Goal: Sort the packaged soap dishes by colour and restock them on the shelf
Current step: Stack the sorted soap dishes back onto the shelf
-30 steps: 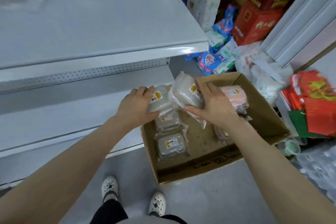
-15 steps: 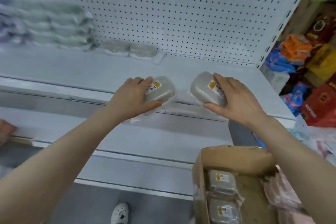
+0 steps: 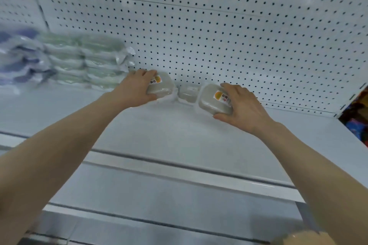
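Note:
My left hand (image 3: 135, 90) grips a grey packaged soap dish (image 3: 162, 85) with an orange label, at the back of the white shelf (image 3: 179, 131) by the pegboard. My right hand (image 3: 242, 106) grips a second grey packaged soap dish (image 3: 209, 97), also labelled, a little nearer the front. Between the two lies another grey soap dish (image 3: 188, 93) on the shelf. Whether the held dishes rest on the shelf or on dishes beneath them I cannot tell. To the left stand blurred stacks of green soap dishes (image 3: 89, 61) and blue soap dishes (image 3: 20, 59).
A white pegboard (image 3: 219, 26) closes the back of the shelf. The shelf's right end (image 3: 338, 113) borders coloured goods (image 3: 356, 117). Lower shelf edges (image 3: 179, 181) run below my arms. A corner of the cardboard box (image 3: 298, 237) shows at the bottom right.
Both hands lifted a grey soap dish each out of the cardboard box, carried them up over the shelf edge and back to the pegboard beside the grey dish lying there. The view rose with them.

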A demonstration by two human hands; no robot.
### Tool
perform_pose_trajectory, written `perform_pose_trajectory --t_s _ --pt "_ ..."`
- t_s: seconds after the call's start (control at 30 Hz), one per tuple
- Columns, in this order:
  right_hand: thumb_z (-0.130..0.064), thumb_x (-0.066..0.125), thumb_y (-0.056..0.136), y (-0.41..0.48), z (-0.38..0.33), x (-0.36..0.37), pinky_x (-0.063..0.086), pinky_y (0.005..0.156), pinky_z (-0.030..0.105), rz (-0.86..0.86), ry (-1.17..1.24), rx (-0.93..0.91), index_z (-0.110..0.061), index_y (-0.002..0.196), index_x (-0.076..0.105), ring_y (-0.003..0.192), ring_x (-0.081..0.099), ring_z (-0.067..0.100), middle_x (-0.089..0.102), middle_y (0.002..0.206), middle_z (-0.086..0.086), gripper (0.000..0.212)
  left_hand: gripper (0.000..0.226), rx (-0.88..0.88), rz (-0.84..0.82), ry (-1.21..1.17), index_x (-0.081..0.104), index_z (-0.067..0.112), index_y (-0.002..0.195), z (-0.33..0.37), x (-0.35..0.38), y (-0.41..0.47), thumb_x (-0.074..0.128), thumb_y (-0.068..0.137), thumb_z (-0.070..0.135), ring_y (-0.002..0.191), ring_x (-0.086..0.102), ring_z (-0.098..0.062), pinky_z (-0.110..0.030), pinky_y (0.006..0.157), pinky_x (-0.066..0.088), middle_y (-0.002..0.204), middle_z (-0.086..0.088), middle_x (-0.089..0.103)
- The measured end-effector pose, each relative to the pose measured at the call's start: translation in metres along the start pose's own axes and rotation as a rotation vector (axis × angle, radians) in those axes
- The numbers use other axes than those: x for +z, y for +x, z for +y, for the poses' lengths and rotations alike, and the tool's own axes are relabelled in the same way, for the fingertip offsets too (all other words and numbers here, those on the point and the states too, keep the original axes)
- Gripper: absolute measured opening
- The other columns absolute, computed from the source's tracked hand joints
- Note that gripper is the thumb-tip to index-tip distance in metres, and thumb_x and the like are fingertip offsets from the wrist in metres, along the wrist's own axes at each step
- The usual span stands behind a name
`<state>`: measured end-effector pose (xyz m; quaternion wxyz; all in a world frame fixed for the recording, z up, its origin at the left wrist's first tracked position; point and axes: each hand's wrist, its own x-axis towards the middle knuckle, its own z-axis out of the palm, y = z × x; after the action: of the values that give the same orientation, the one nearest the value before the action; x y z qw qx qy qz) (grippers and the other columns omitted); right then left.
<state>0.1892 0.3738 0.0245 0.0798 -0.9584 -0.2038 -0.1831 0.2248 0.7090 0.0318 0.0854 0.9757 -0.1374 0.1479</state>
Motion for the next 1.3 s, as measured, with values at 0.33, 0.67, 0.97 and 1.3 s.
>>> perform_pose_trajectory --t_s 0.33,0.67,0.97,1.3 --pt "-0.05 0.075 0.074 0.087 0.002 0.027 0.026 0.105 0.043 -0.026 -0.051 0.093 -0.034 0.14 0.043 0.126 0.04 0.025 0.05 0.138 -0.006 0.075 0.058 0.211 -0.21 -0.106 0.043 0.021 0.139 -0.057 0.043 0.113 0.069 0.087 0.027 0.124 0.044 -0.022 -0.025 0.087 0.032 0.136 0.003 0.046" --pt "-0.046 0.068 0.084 0.143 -0.006 0.065 0.03 0.098 0.039 -0.192 0.038 0.104 -0.04 0.137 0.045 0.121 0.038 0.025 0.048 0.133 -0.015 0.058 0.045 0.396 0.061 0.054 0.048 0.009 0.138 -0.075 0.081 0.111 0.051 0.096 0.025 0.124 0.047 -0.038 -0.053 0.1 0.043 0.138 -0.012 0.049" --pt "-0.037 0.033 0.103 0.129 -0.002 0.112 0.027 0.115 0.051 -0.059 0.001 0.03 -0.019 0.15 0.035 0.142 0.022 0.039 0.029 0.152 0.019 0.05 0.064 0.334 0.155 0.117 0.052 0.008 0.135 -0.066 0.094 0.102 0.076 0.08 0.031 0.12 0.05 -0.043 -0.053 0.1 0.041 0.136 -0.016 0.053" --pt "-0.045 0.027 0.097 0.134 -0.001 0.101 0.047 0.092 0.049 -0.112 -0.145 -0.017 -0.023 0.144 0.036 0.134 0.034 0.033 0.041 0.142 0.013 0.052 0.067 0.282 0.194 0.163 0.052 0.006 0.134 -0.056 0.101 0.101 0.078 0.077 0.03 0.117 0.052 -0.045 -0.055 0.099 0.042 0.133 -0.018 0.054"
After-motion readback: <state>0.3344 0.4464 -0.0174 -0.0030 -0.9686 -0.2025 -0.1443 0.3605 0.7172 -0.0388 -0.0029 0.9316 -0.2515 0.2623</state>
